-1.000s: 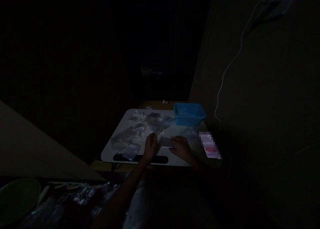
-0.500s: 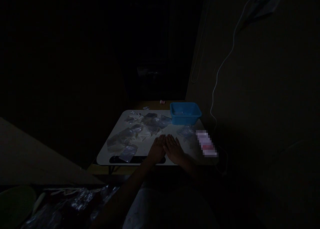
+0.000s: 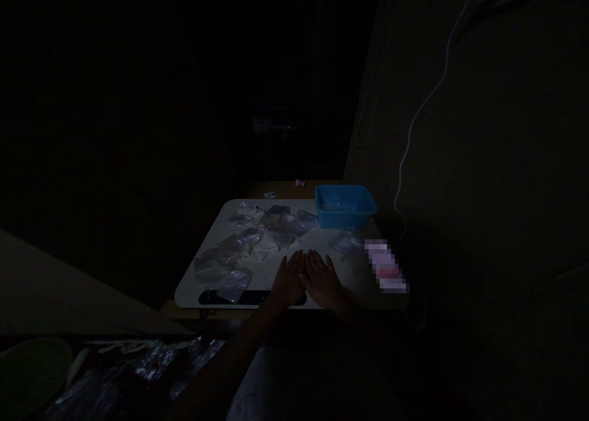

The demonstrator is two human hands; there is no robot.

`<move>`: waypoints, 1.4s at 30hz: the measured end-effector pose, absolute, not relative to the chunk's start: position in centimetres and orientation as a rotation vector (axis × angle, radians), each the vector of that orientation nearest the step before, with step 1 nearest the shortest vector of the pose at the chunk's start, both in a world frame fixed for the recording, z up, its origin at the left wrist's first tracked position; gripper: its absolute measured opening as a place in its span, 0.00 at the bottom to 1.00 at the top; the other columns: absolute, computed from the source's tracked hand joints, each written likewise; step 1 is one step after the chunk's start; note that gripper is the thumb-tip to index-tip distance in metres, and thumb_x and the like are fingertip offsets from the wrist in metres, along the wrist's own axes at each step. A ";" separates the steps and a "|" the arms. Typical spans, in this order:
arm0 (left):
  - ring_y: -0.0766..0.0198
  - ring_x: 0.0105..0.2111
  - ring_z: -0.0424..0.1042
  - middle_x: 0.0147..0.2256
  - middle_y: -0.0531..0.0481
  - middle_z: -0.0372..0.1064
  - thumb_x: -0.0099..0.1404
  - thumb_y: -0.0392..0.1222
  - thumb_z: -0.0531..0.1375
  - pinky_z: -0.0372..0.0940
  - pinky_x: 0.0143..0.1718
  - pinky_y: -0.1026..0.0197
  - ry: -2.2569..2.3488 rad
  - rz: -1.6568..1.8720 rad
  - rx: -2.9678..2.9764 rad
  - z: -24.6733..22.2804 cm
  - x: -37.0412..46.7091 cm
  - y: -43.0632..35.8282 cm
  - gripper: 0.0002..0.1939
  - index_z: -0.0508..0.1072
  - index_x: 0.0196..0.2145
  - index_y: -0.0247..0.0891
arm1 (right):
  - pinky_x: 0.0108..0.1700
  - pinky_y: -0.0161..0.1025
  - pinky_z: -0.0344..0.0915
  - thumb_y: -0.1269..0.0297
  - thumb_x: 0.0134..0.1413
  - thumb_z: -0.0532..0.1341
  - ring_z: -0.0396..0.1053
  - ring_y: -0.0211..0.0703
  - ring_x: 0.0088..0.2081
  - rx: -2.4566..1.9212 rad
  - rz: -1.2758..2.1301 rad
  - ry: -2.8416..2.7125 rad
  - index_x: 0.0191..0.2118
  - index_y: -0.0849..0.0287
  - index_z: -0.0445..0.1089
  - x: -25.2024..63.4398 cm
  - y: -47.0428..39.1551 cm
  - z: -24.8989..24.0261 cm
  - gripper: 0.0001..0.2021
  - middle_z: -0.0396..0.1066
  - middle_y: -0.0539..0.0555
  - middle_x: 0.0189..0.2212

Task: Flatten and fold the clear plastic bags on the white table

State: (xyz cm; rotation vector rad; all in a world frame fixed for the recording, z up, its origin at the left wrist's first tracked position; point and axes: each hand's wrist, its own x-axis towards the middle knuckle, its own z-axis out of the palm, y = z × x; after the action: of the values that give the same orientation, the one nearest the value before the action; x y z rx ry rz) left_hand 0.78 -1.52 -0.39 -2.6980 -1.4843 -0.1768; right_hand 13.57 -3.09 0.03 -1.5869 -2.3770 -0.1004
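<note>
In dim light, my left hand and my right hand lie side by side, palms down, near the front edge of a white table. Their fingers are stretched out and the hands touch between them; nothing shows in either. Clear plastic bags spread over the table left of my hands. One small bag lies partly over the dark slot at the front edge. Another plastic bag is beyond my right hand.
A blue basin stands at the table's back right corner. A blurred-out pinkish object lies at the right edge. A white cable hangs at the right. Crumpled plastic and a green round object are at lower left.
The view has shifted slightly. My thumbs and outer fingers look a little more spread; both hands remain side by side at the same part of the table.
</note>
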 end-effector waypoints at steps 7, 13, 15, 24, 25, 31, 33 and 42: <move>0.57 0.58 0.41 0.58 0.41 0.42 0.60 0.39 0.44 0.40 0.55 0.50 -1.514 -0.182 -2.712 -0.3 0.9 -1.6 0.27 0.48 0.57 0.30 | 0.57 0.50 0.33 0.55 0.58 0.36 0.40 0.47 0.59 -1.601 -0.101 -2.380 0.57 0.68 0.50 13.6 -3.2 0.1 0.27 0.48 0.62 0.57; 0.57 0.58 0.42 0.58 0.41 0.43 0.61 0.40 0.44 0.40 0.55 0.49 -1.524 -0.183 -2.698 -0.3 1.0 -1.7 0.27 0.49 0.57 0.31 | 0.57 0.50 0.32 0.54 0.58 0.37 0.39 0.48 0.59 -1.628 -0.086 -2.381 0.57 0.68 0.50 13.5 -3.2 0.0 0.28 0.48 0.61 0.57; 0.56 0.58 0.42 0.58 0.41 0.43 0.61 0.41 0.44 0.40 0.55 0.49 -1.511 -0.191 -2.686 -0.4 1.0 -1.7 0.26 0.50 0.57 0.31 | 0.57 0.51 0.32 0.54 0.58 0.36 0.39 0.47 0.59 -1.634 -0.073 -2.384 0.57 0.67 0.50 13.5 -3.1 0.0 0.28 0.47 0.61 0.57; 0.56 0.58 0.42 0.58 0.42 0.44 0.61 0.40 0.44 0.40 0.54 0.47 -1.498 -0.189 -2.662 -0.3 1.0 -1.8 0.26 0.49 0.57 0.33 | 0.57 0.50 0.32 0.54 0.58 0.35 0.40 0.47 0.59 -1.631 -0.085 -2.372 0.57 0.67 0.50 13.5 -3.1 0.2 0.28 0.48 0.60 0.57; 0.56 0.58 0.42 0.58 0.42 0.44 0.61 0.40 0.44 0.40 0.54 0.47 -1.498 -0.197 -2.660 -0.3 1.0 -1.7 0.26 0.49 0.57 0.33 | 0.57 0.50 0.32 0.54 0.58 0.35 0.40 0.47 0.59 -1.634 -0.086 -2.369 0.57 0.67 0.50 13.5 -3.1 0.2 0.28 0.48 0.61 0.57; 0.56 0.58 0.40 0.59 0.44 0.42 0.62 0.42 0.44 0.41 0.54 0.49 -1.511 -0.208 -2.631 -0.4 0.9 -1.6 0.27 0.48 0.58 0.33 | 0.57 0.49 0.31 0.54 0.58 0.35 0.40 0.46 0.59 -1.655 -0.070 -2.377 0.57 0.67 0.50 13.5 -2.9 0.2 0.28 0.47 0.61 0.57; 0.56 0.58 0.41 0.59 0.44 0.43 0.62 0.42 0.44 0.41 0.54 0.49 -1.530 -0.205 -2.631 -0.3 1.0 -1.6 0.26 0.49 0.57 0.33 | 0.57 0.49 0.31 0.54 0.58 0.35 0.39 0.46 0.59 -1.643 -0.069 -2.371 0.57 0.66 0.50 13.6 -2.9 0.1 0.27 0.47 0.61 0.57; 0.57 0.57 0.43 0.57 0.40 0.45 0.64 0.43 0.41 0.42 0.54 0.48 -1.615 -0.260 -2.667 0.3 1.1 -1.4 0.25 0.49 0.57 0.29 | 0.56 0.45 0.45 0.59 0.57 0.42 0.40 0.43 0.59 -1.520 0.038 -2.180 0.57 0.70 0.46 15.1 -1.7 -0.8 0.26 0.46 0.62 0.58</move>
State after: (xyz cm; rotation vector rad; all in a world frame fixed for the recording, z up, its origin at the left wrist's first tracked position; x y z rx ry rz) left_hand 1.13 -1.35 0.27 -2.6670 -1.6145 -0.2595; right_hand 15.08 -1.70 -0.81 -1.5198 -2.1797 0.0383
